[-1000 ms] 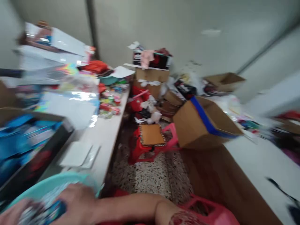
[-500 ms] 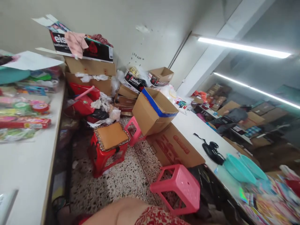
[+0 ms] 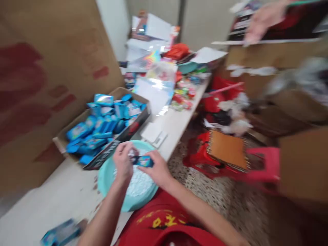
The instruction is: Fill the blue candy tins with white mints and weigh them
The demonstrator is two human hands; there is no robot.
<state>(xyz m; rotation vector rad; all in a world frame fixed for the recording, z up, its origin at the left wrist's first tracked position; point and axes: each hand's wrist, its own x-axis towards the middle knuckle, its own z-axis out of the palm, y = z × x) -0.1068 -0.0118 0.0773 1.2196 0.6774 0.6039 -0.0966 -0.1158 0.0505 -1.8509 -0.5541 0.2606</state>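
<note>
Above a round turquoise plastic basin (image 3: 105, 177), the fingers of the right hand (image 3: 160, 171) pinch a small blue printed carton (image 3: 145, 161) at its end. The fingers of the left hand (image 3: 123, 160) curl round something small and shiny that meets the carton's other end; blur hides what it is. Beneath both hands, small white pieces (image 3: 139, 182) fill the basin, which sits on the white worktop (image 3: 69, 188). Just beyond it, an open black-and-brown cardboard box (image 3: 130, 131) holds many blue cartons (image 3: 99, 124). Near the left forearm, a blue packet (image 3: 61, 234) lies on the worktop. Beside the worktop stands a red plastic stool (image 3: 201, 153) with a flat orange-brown pad (image 3: 228, 150) on top.
</note>
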